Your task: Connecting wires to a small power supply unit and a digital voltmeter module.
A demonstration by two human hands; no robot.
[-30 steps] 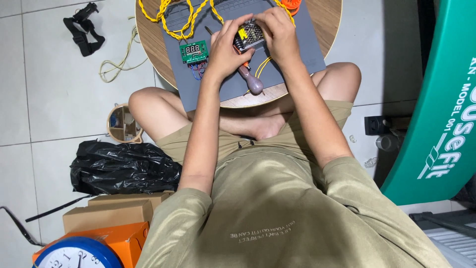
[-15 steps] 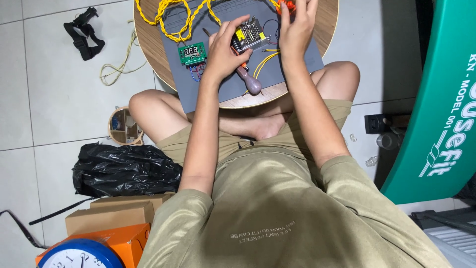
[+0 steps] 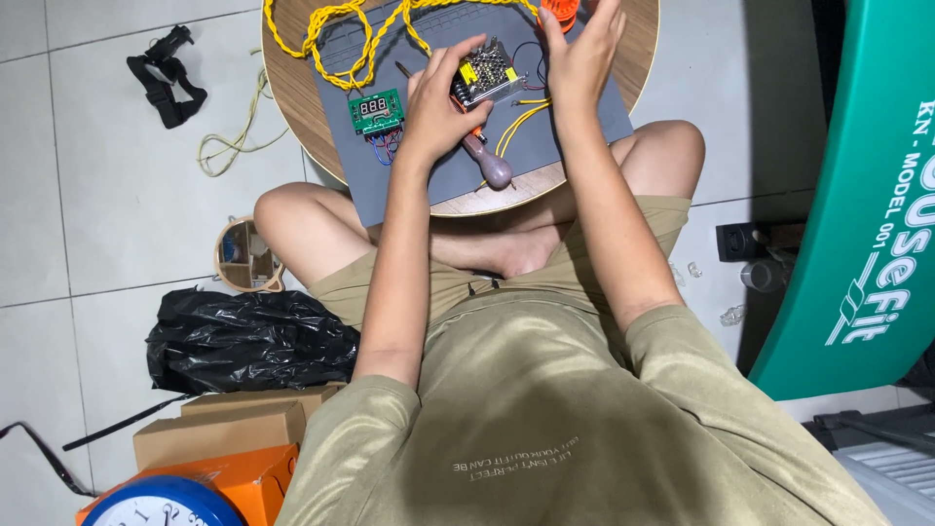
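My left hand (image 3: 438, 109) grips a small metal power supply module (image 3: 485, 74) with a yellow label, held over a grey mat (image 3: 575, 122). My right hand (image 3: 584, 58) is raised off the module, its thumb and fingers on either side of an orange object (image 3: 560, 10) at the frame's top edge; whether it grips it is hidden. A screwdriver with a mauve handle (image 3: 490, 164) lies on the mat below my left hand. A green circuit board with a red digit display (image 3: 376, 109) sits left of that hand. Yellow wires (image 3: 521, 117) trail from the module.
The mat lies on a round wooden table (image 3: 288, 93) over my crossed legs. A braided yellow cord (image 3: 355, 44) loops across the mat's far side. On the tiled floor are a black strap (image 3: 166, 73), a small round organiser (image 3: 245, 258), a black bag (image 3: 248, 339), cardboard boxes (image 3: 219, 429), a blue clock (image 3: 161, 505) and a green panel (image 3: 857, 195).
My right hand has let go of the module and moved up to the orange object. My left hand keeps hold of the module, which has tilted slightly.
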